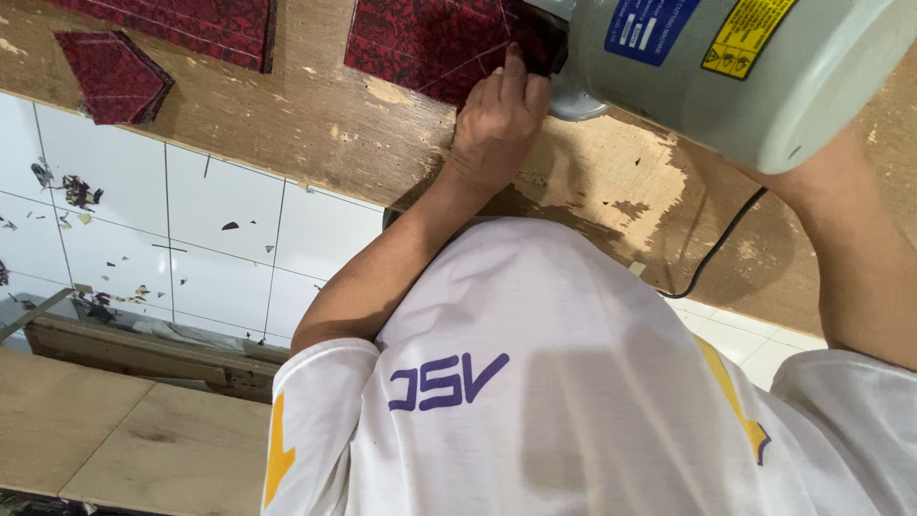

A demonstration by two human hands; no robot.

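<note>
Left hand presses flat, fingers together, on 1 red patterned fabric stack on the desk — beside the grey cutting machine; right hand's grip is hidden (cannot tell); a slip could nick fingertips.

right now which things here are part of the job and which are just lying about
In use:
left hand pressing the red fabric
grey cutting machine and its cord
wooden table

Lying about:
cut red piece
second red stack
scraps on the tiled floor
</note>
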